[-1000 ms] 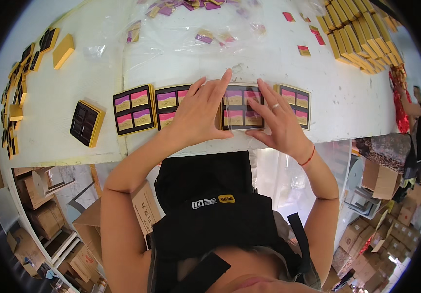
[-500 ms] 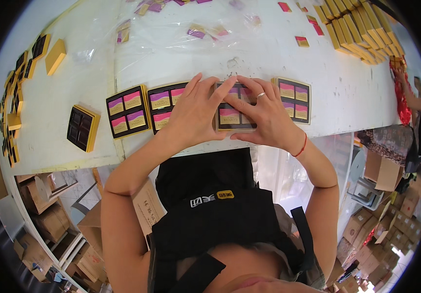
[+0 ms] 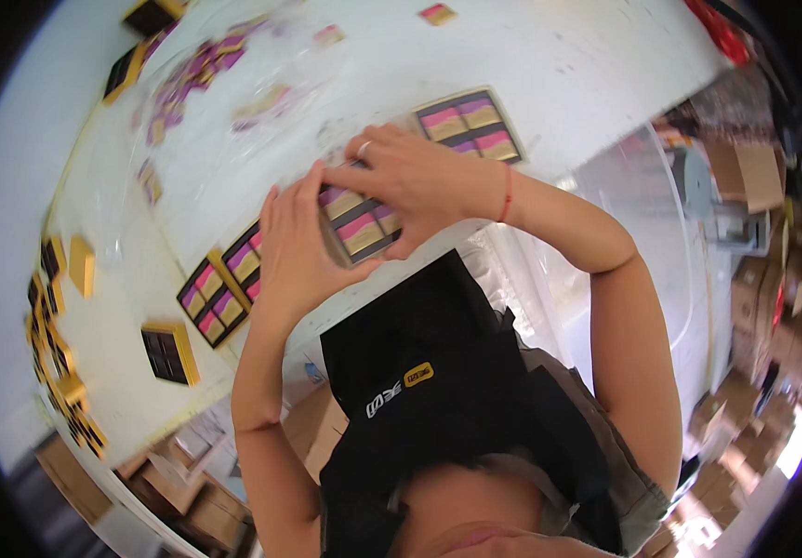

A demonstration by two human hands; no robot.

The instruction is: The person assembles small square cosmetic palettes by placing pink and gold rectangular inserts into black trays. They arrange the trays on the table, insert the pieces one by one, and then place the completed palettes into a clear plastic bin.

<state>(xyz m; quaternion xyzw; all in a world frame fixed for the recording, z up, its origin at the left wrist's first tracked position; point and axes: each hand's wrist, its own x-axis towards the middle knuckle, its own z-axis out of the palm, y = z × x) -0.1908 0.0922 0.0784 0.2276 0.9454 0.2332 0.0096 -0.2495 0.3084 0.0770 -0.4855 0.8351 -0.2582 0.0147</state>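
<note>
My left hand [image 3: 300, 249] lies along the left side of a shallow black-and-gold box [image 3: 361, 232], its thumb by the near edge. My right hand [image 3: 424, 181] spans the right side, thumb at the near corner and fingers at the far edge. Both grip the box on the table. Pink-gold and purple-gold wrapped squares fill its compartments, and a clear cover seems to lie over it. Left of it, a similar filled box [image 3: 245, 264] is partly hidden by my left hand, beside another filled box [image 3: 213, 302]. One more filled box [image 3: 470, 126] lies beyond my right hand.
A stack of boxes with black trays [image 3: 168, 353] stands at the left, near several more gold-edged boxes [image 3: 52, 344]. Loose purple and gold squares [image 3: 201, 76] lie on clear film at the far left. Cartons [image 3: 745, 298] stand beyond the table's right edge.
The whole view has swung, so the table now runs at a slant. Both hands stay around the same box. Some blur shows from the movement.
</note>
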